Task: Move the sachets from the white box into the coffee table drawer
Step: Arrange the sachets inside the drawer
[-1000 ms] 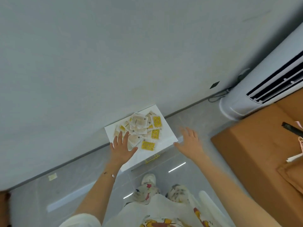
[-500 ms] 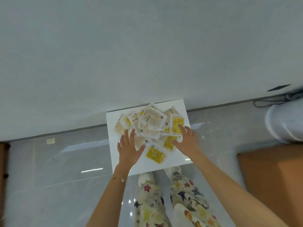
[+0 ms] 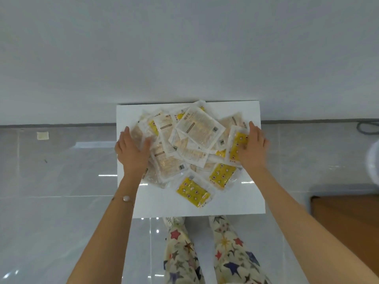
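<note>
A white box (image 3: 242,199) stands on the floor against the wall, straight below me. On it lies a loose heap of sachets (image 3: 190,140), several clear-white, several yellow with small prints. My left hand (image 3: 132,151) rests flat on the left side of the heap, fingers apart. My right hand (image 3: 253,148) presses against the right side, its fingers over a yellow sachet (image 3: 235,147). Neither hand has lifted anything. Two more yellow sachets (image 3: 193,190) lie at the front of the heap. The coffee table drawer is not in view.
A grey wall rises behind the box. Glossy grey floor tiles surround it, with a small paper scrap (image 3: 43,135) at the left. A brown wooden surface (image 3: 348,226) is at the lower right, a white appliance (image 3: 374,162) at the right edge. My legs stand below the box.
The view swung down and closer onto the box. Both hands moved outward from the front of the heap to its left and right sides.
</note>
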Demonstrator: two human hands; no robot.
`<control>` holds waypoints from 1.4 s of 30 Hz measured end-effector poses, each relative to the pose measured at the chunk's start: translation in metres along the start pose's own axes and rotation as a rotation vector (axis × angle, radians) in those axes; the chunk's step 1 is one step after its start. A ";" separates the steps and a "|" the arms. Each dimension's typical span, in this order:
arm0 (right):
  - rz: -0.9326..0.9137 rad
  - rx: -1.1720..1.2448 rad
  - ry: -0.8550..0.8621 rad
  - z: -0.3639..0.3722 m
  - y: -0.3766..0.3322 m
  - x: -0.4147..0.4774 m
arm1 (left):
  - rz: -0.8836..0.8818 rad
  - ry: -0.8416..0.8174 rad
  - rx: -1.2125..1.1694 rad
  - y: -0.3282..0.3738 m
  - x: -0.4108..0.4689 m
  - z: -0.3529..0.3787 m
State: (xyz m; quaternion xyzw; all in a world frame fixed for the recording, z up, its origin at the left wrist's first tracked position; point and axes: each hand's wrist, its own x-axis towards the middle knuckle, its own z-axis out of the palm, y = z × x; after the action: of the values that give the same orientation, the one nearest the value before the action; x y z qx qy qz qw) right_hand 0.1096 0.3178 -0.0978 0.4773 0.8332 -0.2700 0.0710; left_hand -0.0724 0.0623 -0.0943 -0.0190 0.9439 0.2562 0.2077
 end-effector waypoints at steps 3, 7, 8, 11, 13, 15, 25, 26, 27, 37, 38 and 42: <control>-0.028 0.074 -0.015 0.001 0.000 0.001 | -0.029 0.030 -0.030 0.010 0.001 0.005; 0.083 0.179 -0.119 -0.003 -0.008 0.013 | -0.196 0.011 -0.210 0.015 0.004 0.006; 0.136 0.224 -0.175 -0.005 -0.010 0.017 | -0.177 0.013 -0.203 0.015 0.005 0.006; 0.169 0.241 -0.281 -0.011 -0.014 0.022 | -0.114 0.004 -0.249 0.016 0.006 0.006; 0.170 0.263 -0.298 -0.013 -0.014 0.022 | -0.085 -0.013 -0.314 0.019 0.002 0.006; 0.176 0.315 -0.280 -0.013 -0.014 0.020 | -0.046 0.003 -0.351 0.021 -0.003 0.004; 0.167 0.164 -0.124 -0.015 -0.017 0.018 | -0.003 0.195 -0.590 0.017 -0.021 -0.017; 0.169 0.195 -0.124 -0.017 -0.017 0.018 | -0.001 0.208 -0.602 0.014 -0.021 -0.020; 0.176 0.232 -0.134 -0.019 -0.016 0.016 | -0.007 0.219 -0.613 0.012 -0.021 -0.022; 0.165 0.504 0.010 -0.032 0.003 -0.027 | -0.071 0.427 -0.781 -0.005 -0.026 -0.040; 0.141 0.549 0.031 -0.036 0.003 -0.032 | -0.082 0.437 -0.791 -0.006 -0.026 -0.042; 0.104 0.656 0.102 -0.046 0.002 -0.044 | -0.119 0.417 -0.835 -0.015 -0.024 -0.050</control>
State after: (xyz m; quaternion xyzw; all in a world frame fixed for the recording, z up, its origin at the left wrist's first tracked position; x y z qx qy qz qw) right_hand 0.1413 0.3089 -0.0436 0.5295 0.6790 -0.4955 -0.1143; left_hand -0.0673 0.0233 -0.0527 -0.2058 0.7790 0.5923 0.0026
